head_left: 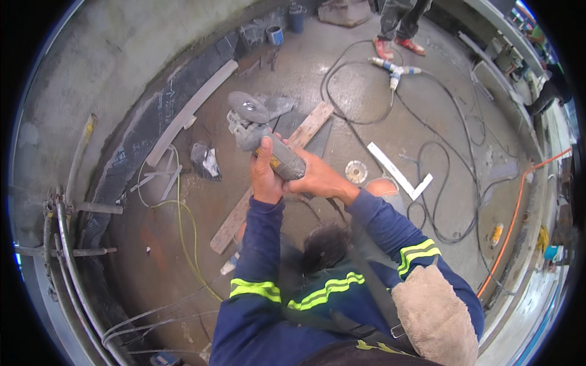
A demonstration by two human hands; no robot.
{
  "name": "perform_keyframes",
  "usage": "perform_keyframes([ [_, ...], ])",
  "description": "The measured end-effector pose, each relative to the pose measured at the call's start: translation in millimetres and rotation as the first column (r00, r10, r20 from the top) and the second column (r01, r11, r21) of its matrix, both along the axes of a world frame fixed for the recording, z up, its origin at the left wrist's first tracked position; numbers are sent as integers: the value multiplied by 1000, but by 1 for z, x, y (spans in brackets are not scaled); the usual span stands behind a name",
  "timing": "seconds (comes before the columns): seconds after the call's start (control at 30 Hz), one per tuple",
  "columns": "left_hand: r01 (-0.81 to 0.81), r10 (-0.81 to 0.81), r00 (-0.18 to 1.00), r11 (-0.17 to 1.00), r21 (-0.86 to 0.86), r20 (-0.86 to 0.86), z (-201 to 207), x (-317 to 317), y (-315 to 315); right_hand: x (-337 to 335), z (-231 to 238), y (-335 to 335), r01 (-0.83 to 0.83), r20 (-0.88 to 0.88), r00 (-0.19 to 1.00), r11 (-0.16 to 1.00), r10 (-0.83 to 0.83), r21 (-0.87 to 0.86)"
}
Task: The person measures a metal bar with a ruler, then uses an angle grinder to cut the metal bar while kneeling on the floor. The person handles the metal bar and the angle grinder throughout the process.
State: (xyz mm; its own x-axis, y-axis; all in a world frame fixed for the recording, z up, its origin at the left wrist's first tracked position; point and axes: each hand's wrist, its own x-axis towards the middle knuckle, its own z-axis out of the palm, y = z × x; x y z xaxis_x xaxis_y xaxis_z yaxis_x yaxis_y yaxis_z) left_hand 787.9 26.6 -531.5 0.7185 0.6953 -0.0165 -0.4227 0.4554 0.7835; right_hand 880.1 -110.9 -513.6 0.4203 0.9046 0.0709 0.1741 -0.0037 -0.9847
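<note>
An angle grinder (pixel 284 160) with a grey body is held up in front of me, its disc (pixel 249 107) toward the far left. My left hand (pixel 267 178) closes round the left side of its body, thumb lying on top. From the right, my right hand (pixel 322 177) grips the rear end of the body. Below the tool a wooden plank (pixel 231 227) lies slantwise on the floor, beside a dark flat slab (pixel 320 141). Right of my right hand a round segmented disc (pixel 356 171) rests on the floor near my knee.
A white L-shaped square (pixel 397 174) lies to the right. Black cables (pixel 470 152) loop from a multi-way connector (pixel 395 69). A yellow-green hose (pixel 185 235) runs at left, near metal pipes (pixel 64 226). Another person's red shoes (pixel 410 46) stand at the far side.
</note>
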Motion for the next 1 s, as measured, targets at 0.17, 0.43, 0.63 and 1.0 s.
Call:
perform_keyframes([
  [0.17,52,-37,981,996,-73,188,-33,15,-13,-2,7,-19,142,275,959,960,-73,-241],
  [0.43,406,-342,680,912,55,649,-68,38,-12,-21,-2,-34,329,608,761,943,-228,-57],
  [0.63,377,-344,830,926,14,439,-56,31,-24,-7,-14,-31,337,506,812,941,-291,0],
  [1.0,690,149,453,566,451,-879,-65,-181,-86,95,-49,-39,427,111,902,899,-416,-96],
])
